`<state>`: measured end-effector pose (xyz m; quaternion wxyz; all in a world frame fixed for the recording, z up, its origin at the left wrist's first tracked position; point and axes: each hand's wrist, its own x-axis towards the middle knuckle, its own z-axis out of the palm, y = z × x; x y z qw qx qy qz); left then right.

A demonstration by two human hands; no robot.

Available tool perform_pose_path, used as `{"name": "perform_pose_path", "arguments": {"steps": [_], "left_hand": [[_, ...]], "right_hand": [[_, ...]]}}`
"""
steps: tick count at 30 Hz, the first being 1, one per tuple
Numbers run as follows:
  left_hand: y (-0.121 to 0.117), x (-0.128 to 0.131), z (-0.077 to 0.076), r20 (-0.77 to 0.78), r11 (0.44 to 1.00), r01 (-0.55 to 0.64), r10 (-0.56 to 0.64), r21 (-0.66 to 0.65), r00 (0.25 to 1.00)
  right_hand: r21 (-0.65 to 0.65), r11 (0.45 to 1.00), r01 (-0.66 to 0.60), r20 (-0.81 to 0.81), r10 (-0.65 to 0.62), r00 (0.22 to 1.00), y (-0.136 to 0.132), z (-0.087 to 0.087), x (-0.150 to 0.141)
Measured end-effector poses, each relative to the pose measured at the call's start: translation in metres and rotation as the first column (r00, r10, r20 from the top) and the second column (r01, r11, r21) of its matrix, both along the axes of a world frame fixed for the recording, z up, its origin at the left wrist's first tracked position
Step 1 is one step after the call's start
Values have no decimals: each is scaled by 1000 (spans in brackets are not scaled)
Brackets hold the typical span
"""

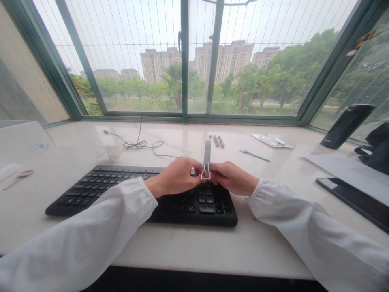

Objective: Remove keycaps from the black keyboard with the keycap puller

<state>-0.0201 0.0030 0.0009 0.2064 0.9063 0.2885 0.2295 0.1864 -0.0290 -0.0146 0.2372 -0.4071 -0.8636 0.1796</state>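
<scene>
A keycap puller (207, 152) with a grey handle and bent wire loops stands out above the right part of a black keyboard (194, 217). My left hand (179, 175) comes in from the left, its thumb and fingers closed at the puller's wire end. From the other side my right hand (235, 177) has its fingers closed on the same end. Whether a small keycap sits inside the wires is hidden by the fingertips. Several loose grey keycaps (217, 141) lie in short rows behind the puller.
A blue brush-like stick (256, 155) and a plastic packet (271, 141) lie to the right. Further right are a phone (354, 202), white paper (349, 172) and a black upright case (348, 125). A coiled cable (135, 144) lies behind the keyboard; a white box (26, 140) stands left.
</scene>
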Motion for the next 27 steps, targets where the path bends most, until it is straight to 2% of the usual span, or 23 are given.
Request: {"name": "perform_pose_path", "arguments": {"steps": [6, 11, 15, 20, 27], "left_hand": [[0, 0, -1, 38, 999, 29, -28, -42, 999], [1, 0, -2, 37, 998, 18, -16, -58, 999], [0, 1, -4, 47, 997, -18, 22, -81, 999], [0, 2, -7, 18, 980, -89, 93, -178, 995], [-5, 6, -5, 0, 987, -127, 127, -103, 992]], "right_hand": [[11, 999, 39, -53, -38, 998, 1, -1, 0], [-58, 997, 47, -92, -52, 994, 2, 0, 4], [-70, 997, 39, -184, -51, 982, 3, -1, 3], [-155, 988, 23, -276, -65, 959, 2, -1, 0], [-118, 992, 44, -229, -70, 971, 0, 5, -1]]}}
